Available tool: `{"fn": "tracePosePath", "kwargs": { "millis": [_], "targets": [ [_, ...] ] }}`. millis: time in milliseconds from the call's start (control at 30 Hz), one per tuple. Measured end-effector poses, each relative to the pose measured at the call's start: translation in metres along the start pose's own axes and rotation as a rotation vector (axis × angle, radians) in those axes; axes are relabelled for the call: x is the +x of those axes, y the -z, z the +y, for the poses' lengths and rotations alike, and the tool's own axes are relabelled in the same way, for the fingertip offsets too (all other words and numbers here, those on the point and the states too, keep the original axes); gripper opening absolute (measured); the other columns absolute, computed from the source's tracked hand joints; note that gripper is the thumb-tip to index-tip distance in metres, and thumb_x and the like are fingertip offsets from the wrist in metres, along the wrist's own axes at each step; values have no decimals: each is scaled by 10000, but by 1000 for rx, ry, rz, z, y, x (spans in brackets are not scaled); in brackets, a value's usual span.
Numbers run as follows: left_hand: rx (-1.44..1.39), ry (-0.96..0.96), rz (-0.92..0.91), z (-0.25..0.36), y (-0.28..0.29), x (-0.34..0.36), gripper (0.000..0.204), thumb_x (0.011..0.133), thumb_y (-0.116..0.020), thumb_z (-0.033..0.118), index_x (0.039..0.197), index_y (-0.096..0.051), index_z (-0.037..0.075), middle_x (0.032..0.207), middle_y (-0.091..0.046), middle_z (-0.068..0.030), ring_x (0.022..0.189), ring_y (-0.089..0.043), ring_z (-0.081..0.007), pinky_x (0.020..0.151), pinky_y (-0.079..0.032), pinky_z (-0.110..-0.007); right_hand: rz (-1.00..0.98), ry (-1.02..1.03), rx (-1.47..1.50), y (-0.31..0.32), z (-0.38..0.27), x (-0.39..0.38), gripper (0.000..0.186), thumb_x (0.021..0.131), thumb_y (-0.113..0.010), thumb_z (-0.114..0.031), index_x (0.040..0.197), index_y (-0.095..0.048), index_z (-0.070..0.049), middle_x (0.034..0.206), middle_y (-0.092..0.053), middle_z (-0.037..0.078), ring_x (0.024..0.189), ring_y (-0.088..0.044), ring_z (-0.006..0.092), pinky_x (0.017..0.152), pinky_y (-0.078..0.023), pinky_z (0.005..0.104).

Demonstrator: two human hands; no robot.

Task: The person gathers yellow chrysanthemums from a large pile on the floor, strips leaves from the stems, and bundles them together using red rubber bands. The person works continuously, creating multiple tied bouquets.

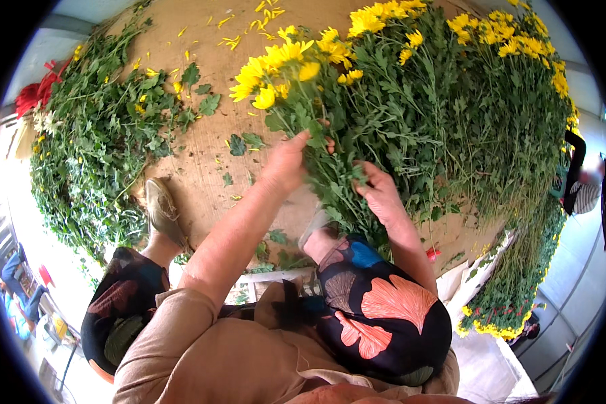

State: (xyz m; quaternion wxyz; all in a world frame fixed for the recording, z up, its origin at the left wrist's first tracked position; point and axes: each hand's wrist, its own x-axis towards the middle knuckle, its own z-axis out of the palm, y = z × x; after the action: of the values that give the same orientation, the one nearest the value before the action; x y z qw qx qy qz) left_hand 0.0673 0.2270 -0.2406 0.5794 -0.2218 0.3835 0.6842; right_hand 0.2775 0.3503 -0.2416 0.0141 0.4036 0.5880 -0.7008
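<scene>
Before me on the brown work surface, my left hand [289,160] is closed around the leafy stems of some yellow chrysanthemums [276,64]. Their blooms point away from me and slightly left. Lower down, at the right of these stems, my right hand [378,191] has its thumb and fingers pinched on a leafy chrysanthemum stem [343,185]. Leaves partly hide the fingertips of both hands. Just beyond and to the right lies a thick row of more yellow chrysanthemums [411,101], with heads at the far side and stems toward me.
At left, a heap of green cuttings [101,148] lies beside my shoe [163,210]. Loose petals and leaves dot the brown surface [202,151]. Red fabric [37,94] sits at the far left. Bundled chrysanthemums [505,313] stand low at right. Another person [586,182] is at the right edge.
</scene>
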Motion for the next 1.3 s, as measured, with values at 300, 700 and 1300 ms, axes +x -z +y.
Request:
{"fn": "tracePosePath", "kwargs": {
  "millis": [300, 700, 1300],
  "targets": [
    [20, -78, -65, -7, 14, 11, 523, 1052, -572, 481, 1375, -620, 72, 1249, -697, -55, 1066, -683, -182, 941, -582, -387, 341, 537, -580, -7, -48, -27, 320, 930, -614, 57, 1245, -674, 48, 1017, -690, 105, 856, -625, 135, 784, -510, 277],
    [-16, -117, -83, -5, 8, 7, 465, 1073, -555, 430, 1370, -595, 75, 1232, -694, -96, 1073, -699, -215, 941, -596, -406, 130, 607, -905, -34, -39, -28, 497, 897, -689, -54, 1383, -585, -38, 1014, -663, 175, 815, -664, 363, 718, -546, 420],
    [-130, -102, -269, -12, 16, 8, 425, 981, -700, 195, 1361, -583, 45, 1314, -658, -121, 1315, -592, -346, 1078, -521, -475, -70, 273, -740, -28, -32, -31, 427, 970, -615, -169, 1385, -603, -68, 1019, -708, 250, 886, -702, 418, 775, -559, 476]
  ]
}}
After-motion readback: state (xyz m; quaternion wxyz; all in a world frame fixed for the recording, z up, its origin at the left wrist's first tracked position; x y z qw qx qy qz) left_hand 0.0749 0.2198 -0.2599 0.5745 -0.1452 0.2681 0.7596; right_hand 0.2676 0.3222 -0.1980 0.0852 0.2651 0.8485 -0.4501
